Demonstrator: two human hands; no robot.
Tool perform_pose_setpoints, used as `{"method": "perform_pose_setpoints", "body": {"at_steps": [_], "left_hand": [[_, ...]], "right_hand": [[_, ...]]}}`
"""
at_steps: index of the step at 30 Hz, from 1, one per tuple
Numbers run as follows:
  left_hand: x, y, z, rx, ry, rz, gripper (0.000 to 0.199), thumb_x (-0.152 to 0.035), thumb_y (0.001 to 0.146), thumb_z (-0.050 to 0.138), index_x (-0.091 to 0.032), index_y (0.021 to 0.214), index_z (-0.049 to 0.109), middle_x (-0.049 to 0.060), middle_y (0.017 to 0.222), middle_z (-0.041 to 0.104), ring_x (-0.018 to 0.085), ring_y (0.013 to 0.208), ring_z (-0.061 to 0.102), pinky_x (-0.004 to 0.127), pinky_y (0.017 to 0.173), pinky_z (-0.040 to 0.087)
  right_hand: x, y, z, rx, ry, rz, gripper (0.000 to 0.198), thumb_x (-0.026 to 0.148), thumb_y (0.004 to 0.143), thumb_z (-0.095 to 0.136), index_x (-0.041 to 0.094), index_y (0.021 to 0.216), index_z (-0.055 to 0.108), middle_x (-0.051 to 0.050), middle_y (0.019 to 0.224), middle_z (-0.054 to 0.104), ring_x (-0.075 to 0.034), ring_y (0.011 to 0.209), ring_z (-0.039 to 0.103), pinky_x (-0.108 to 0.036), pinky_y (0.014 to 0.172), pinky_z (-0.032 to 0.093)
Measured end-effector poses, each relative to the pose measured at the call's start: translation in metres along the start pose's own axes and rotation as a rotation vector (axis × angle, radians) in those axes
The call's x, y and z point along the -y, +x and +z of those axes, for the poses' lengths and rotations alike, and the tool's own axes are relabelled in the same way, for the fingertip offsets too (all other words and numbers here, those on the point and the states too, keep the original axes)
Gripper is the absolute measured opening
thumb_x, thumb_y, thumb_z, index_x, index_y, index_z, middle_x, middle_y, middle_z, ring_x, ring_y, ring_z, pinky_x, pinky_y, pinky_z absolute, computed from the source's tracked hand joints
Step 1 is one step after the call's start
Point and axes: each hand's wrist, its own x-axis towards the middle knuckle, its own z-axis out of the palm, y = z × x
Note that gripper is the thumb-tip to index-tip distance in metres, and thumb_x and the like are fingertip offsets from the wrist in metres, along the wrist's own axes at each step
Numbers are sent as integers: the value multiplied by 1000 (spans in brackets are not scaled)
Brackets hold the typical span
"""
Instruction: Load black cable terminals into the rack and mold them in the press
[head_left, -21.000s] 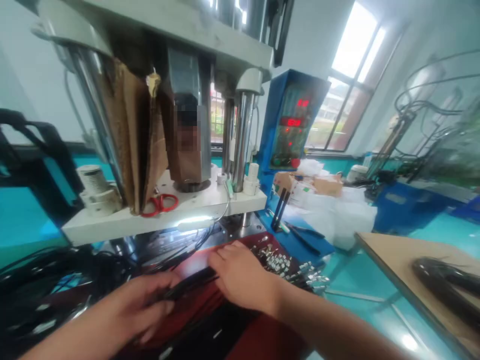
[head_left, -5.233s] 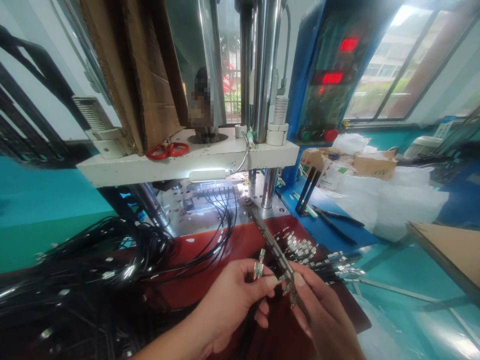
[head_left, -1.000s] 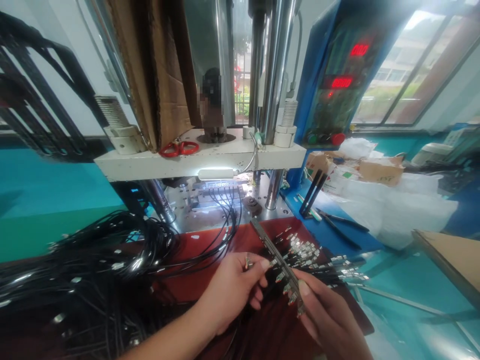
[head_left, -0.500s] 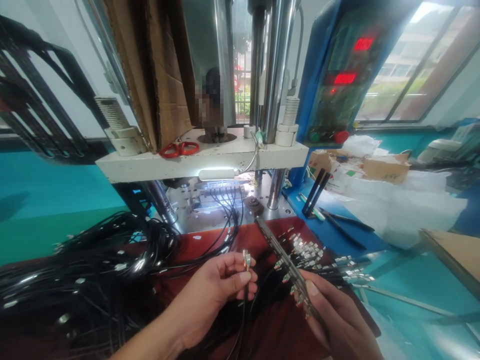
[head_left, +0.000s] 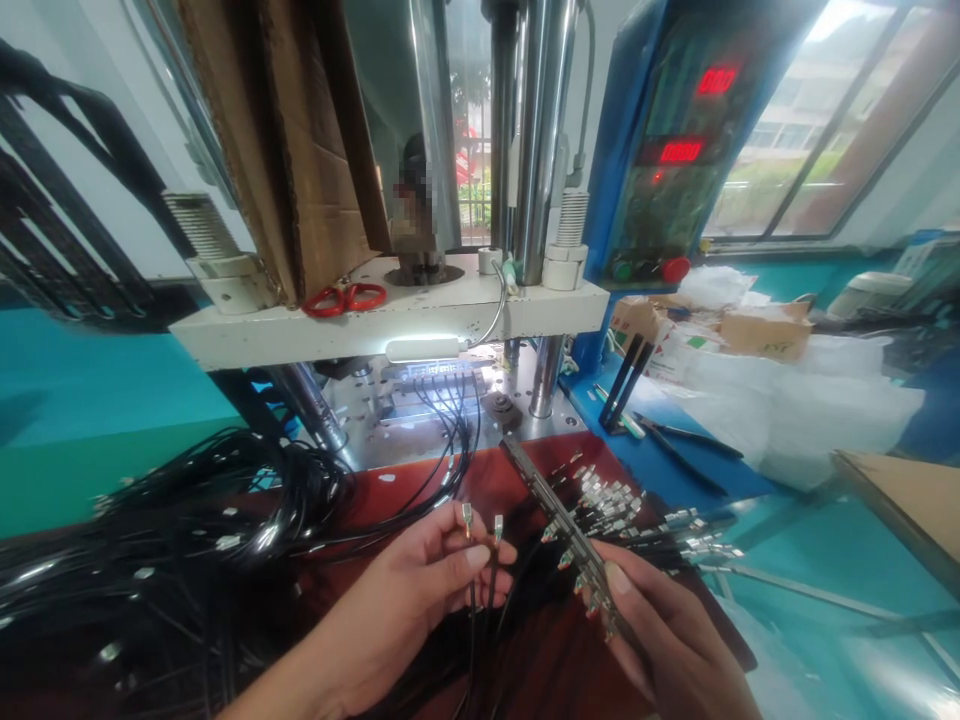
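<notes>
My left hand (head_left: 431, 575) is closed on two black cables (head_left: 472, 630) near their tips, thumb against the fingers. Their small metal connectors (head_left: 467, 516) point upward, a little apart. In my right hand (head_left: 652, 610) is a long dark metal bar (head_left: 551, 507), slanting away to the upper left. Several small connectors with coloured wire ends stick out along the bar's left edge. A pile of cables with silvery connectors (head_left: 611, 495) lies behind the bar on the red-brown work surface (head_left: 390, 487). Between my hands the lower cable ends are lost in shadow.
Ahead stands a press with a white plate (head_left: 300, 335), red-handled scissors (head_left: 343, 298) on it. Below, cables run into a lit fixture (head_left: 435, 395). Black cables (head_left: 247, 490) heap at left. Pliers (head_left: 682, 455) lie right, near white bags (head_left: 840, 415) and a control panel (head_left: 675, 180).
The two connectors in my left hand, close together before, are now spread apart, one further left. My right hand keeps hold of the bar with little movement. The view has shifted slightly.
</notes>
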Motion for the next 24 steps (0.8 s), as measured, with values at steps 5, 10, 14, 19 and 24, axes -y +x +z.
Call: {"method": "perform_pose_setpoints", "body": {"at_steps": [5,10,14,19,24], "left_hand": [[0,-3,-1,79,75,27,7,-20,85,61,-16,89,57,8,105,59,17,92,55,32,85,39],[4,0,1,-6,78,72,10,-24,86,60,-15,89,62,2,82,56,11,76,51,26,74,39],[6,5,-1,-81,-4,57,16,-29,89,56,-18,99,62,1,86,54,12,72,54,26,68,40],[1,4,2,-85,35,29,19,-30,87,59,-16,98,64,2,86,57,9,65,55,21,59,35],[-9,-19,17,24,75,-49,11,-25,77,70,-15,81,66,2,72,64,11,59,59,22,58,38]], "right_hand": [[0,-1,0,-8,-18,-21,50,60,65,73,27,103,72,-5,111,66,-20,92,61,-18,63,52],[-2,2,-2,42,-43,-74,51,58,69,71,24,107,70,-6,102,68,-17,76,62,-16,51,48],[-1,1,-2,10,-6,-26,53,58,67,72,25,109,69,-6,103,68,-22,92,61,-19,62,52],[3,-1,1,12,-30,-48,52,58,67,72,23,105,71,-7,92,68,-22,85,63,-21,60,53],[2,0,1,51,-30,-84,49,57,71,70,22,105,70,0,64,60,-14,59,56,-17,47,45]]}}
